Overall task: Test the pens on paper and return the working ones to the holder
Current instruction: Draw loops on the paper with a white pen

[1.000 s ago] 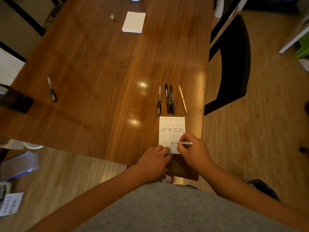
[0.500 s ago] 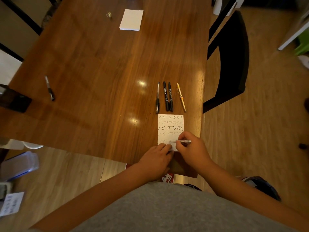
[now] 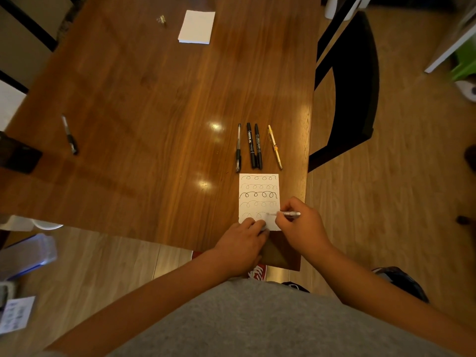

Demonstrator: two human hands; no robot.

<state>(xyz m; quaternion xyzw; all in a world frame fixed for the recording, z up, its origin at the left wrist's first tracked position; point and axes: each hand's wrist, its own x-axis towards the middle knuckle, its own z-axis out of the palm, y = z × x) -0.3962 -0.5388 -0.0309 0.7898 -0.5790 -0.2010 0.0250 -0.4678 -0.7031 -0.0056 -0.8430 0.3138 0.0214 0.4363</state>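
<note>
A small white paper [image 3: 258, 186] lies near the table's front right edge, with several rows of loops drawn on it. My right hand [image 3: 302, 228] grips a white pen [image 3: 289, 214], tip on the lowest faint row. My left hand [image 3: 240, 247] presses flat on the paper's bottom left corner. Just beyond the paper lie a grey-black pen [image 3: 238, 149], two black markers [image 3: 253, 146] side by side and a yellow pen [image 3: 275, 146]. Another pen [image 3: 69, 135] lies alone at the table's left. No holder is in view.
A white notepad [image 3: 197, 27] and a small metal clip [image 3: 161, 19] lie at the far end of the wooden table [image 3: 144, 104]. A black chair [image 3: 353, 81] stands at the right side. A dark object [image 3: 19, 157] sits on the left edge. Boxes stand on the floor at left.
The pen tip has travelled rightward along the lowest row, leaving faint loops. My left hand has stayed on the paper's corner.
</note>
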